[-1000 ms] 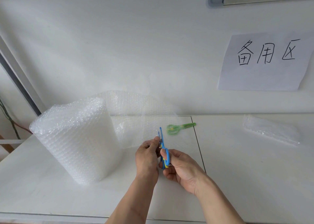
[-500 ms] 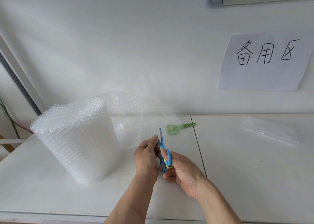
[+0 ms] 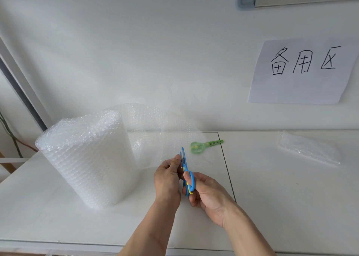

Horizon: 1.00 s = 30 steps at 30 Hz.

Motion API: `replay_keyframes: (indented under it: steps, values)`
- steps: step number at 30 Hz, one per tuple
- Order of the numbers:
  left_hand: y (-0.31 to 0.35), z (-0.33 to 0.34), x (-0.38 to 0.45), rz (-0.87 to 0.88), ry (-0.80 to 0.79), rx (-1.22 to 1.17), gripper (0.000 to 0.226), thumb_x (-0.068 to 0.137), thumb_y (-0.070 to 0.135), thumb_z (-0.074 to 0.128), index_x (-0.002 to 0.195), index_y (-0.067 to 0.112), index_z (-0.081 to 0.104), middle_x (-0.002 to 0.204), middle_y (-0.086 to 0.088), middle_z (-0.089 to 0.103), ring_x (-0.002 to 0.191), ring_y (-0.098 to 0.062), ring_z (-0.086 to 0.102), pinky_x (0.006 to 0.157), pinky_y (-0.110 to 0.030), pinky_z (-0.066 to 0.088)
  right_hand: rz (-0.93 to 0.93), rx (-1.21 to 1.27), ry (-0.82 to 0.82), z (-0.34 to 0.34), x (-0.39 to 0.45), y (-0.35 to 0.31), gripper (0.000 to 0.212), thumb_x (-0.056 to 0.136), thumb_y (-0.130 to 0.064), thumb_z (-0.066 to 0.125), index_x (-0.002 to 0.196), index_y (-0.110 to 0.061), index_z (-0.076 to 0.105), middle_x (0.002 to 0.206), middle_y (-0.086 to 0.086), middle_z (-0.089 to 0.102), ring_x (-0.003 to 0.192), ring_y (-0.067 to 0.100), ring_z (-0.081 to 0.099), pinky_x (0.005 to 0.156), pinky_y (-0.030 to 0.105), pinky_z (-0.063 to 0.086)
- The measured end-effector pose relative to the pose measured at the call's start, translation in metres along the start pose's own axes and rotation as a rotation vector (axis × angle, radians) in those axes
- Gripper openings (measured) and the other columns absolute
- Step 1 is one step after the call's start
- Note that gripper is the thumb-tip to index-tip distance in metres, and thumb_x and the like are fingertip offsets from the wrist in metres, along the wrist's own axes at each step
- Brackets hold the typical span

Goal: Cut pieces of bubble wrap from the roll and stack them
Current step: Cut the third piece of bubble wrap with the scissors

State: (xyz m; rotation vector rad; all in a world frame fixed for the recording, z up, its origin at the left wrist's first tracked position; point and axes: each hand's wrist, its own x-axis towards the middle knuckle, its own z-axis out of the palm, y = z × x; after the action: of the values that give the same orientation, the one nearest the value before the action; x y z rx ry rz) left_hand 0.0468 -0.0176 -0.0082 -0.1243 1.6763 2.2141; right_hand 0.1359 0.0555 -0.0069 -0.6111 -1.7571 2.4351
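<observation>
A fat roll of bubble wrap (image 3: 87, 158) stands upright on the left of the white table (image 3: 281, 207). Its loose sheet (image 3: 165, 137) trails to the right behind my hands. My left hand (image 3: 168, 178) pinches the sheet's near edge between thumb and fingers. My right hand (image 3: 207, 193) grips blue scissors (image 3: 187, 176), thumb through the loop, blades pointing up at the pinched edge. Cut pieces of bubble wrap (image 3: 308, 148) lie stacked flat at the far right.
Green scissors (image 3: 204, 146) lie on the table just behind my hands, near the seam between two tabletops. A paper sign (image 3: 305, 71) with handwriting hangs on the white wall. The table's front edge runs close below my forearms.
My right hand has shifted slightly on the blue scissors and the blades have tilted a little. The left hand keeps its pinch on the sheet. The roll has not moved.
</observation>
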Motion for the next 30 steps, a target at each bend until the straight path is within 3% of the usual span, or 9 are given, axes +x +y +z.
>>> replay_keyframes:
  steps: [8,13,19,24,28,30]
  values:
    - [0.0029,-0.0003,-0.0051,0.019,-0.054,0.003,0.029,0.091,0.020,0.067,0.068,0.007,0.054,0.049,0.004,0.054,0.041,-0.010,0.052,0.037,-0.022,0.038,0.005,0.023,0.002,-0.0014,0.0019,-0.0002,0.054,0.060,-0.048,0.079,0.096,-0.010,0.070,0.070,0.005,0.056,0.050,0.010,0.042,0.051,0.020,0.039]
    - [0.0013,-0.0018,-0.0045,0.029,-0.052,-0.004,0.026,0.088,0.022,0.071,0.073,0.006,0.057,0.070,-0.012,0.056,0.053,-0.020,0.054,0.042,-0.027,0.041,0.024,0.048,-0.003,-0.0005,0.0035,-0.0045,0.049,0.057,-0.050,0.080,0.090,-0.015,0.070,0.070,0.004,0.057,0.053,0.012,0.044,0.051,0.022,0.041]
    - [0.0042,-0.0022,-0.0090,0.030,-0.091,-0.007,0.024,0.090,0.017,0.068,0.075,0.003,0.055,0.061,-0.008,0.055,0.046,-0.018,0.057,0.037,-0.024,0.042,0.006,0.060,0.023,-0.0012,0.0037,-0.0034,0.052,0.059,-0.047,0.079,0.096,-0.011,0.071,0.067,0.003,0.057,0.049,0.010,0.041,0.050,0.020,0.038]
    - [0.0002,-0.0057,-0.0035,0.028,-0.061,0.004,0.023,0.086,0.023,0.072,0.071,0.007,0.063,0.077,-0.018,0.060,0.066,-0.026,0.058,0.054,-0.033,0.046,0.018,0.048,0.017,0.0004,0.0025,-0.0075,0.031,0.080,-0.043,0.073,0.088,-0.014,0.067,0.068,0.005,0.060,0.050,0.011,0.045,0.051,0.022,0.041]
    - [0.0002,-0.0063,-0.0044,0.026,-0.086,-0.007,0.024,0.089,0.020,0.069,0.075,0.003,0.059,0.073,-0.019,0.061,0.059,-0.027,0.060,0.048,-0.032,0.048,0.017,0.062,0.034,0.0000,0.0017,-0.0063,0.025,0.078,-0.039,0.075,0.081,-0.015,0.069,0.067,0.005,0.059,0.048,0.010,0.041,0.050,0.020,0.039]
    - [-0.0004,-0.0068,-0.0047,0.027,-0.097,-0.007,0.025,0.089,0.019,0.068,0.074,0.003,0.057,0.072,-0.018,0.062,0.059,-0.027,0.061,0.049,-0.032,0.050,0.012,0.072,0.037,-0.0001,0.0012,-0.0052,0.032,0.074,-0.042,0.076,0.086,-0.013,0.070,0.067,0.005,0.059,0.048,0.009,0.040,0.050,0.020,0.038]
